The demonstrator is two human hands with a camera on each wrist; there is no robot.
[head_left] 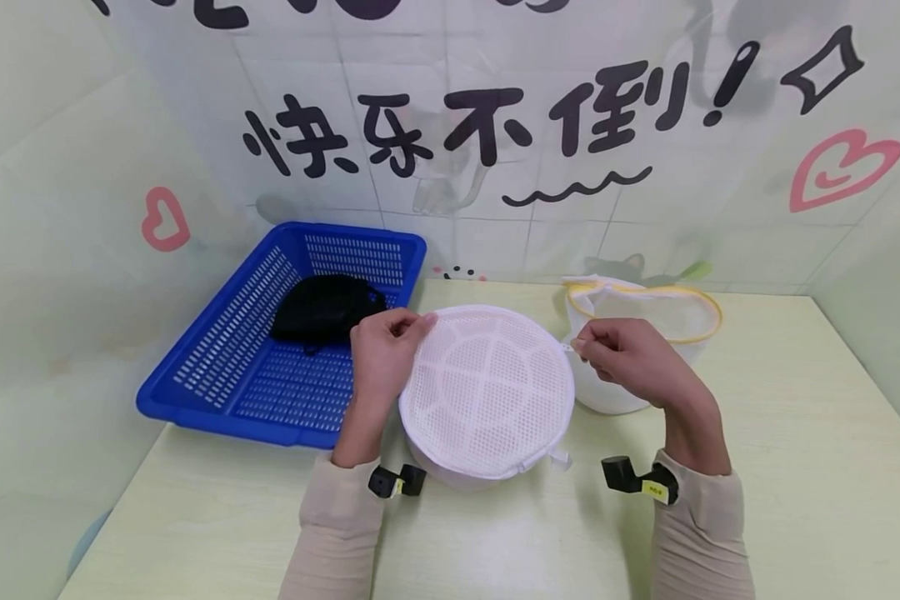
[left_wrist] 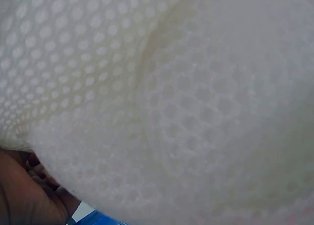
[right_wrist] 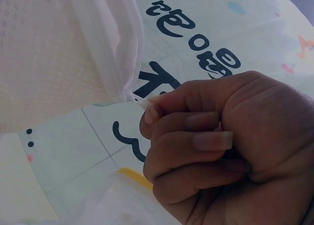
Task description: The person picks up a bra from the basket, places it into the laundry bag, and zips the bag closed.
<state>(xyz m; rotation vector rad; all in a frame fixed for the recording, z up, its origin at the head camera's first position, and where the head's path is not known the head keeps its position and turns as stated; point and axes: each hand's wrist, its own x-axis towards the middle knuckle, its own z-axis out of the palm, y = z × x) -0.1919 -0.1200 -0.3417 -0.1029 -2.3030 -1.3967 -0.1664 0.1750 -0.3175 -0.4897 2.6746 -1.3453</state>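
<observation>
A round white mesh laundry bag (head_left: pixel 487 392) stands on the table with its mesh lid facing up, a zipper running round the rim. At the lid's upper left edge my left hand (head_left: pixel 386 346) pinches the rim between thumb and fingers. The mesh (left_wrist: pixel 196 107) fills most of the left wrist view, with part of the left hand (left_wrist: pixel 29 193) at the lower left. My right hand (head_left: pixel 630 354) pinches the small white zipper pull (right_wrist: pixel 140 100) at the bag's right side, its other fingers curled in. A white tab (head_left: pixel 561 458) sticks out at the lower right rim.
At the left a blue plastic basket (head_left: pixel 285 412) holds a black fabric item (head_left: pixel 326 308). Behind my right hand stands another white bag with a yellow-trimmed opening (head_left: pixel 708 321). A printed sheet (head_left: pixel 457 242) covers the wall along the table's back edge.
</observation>
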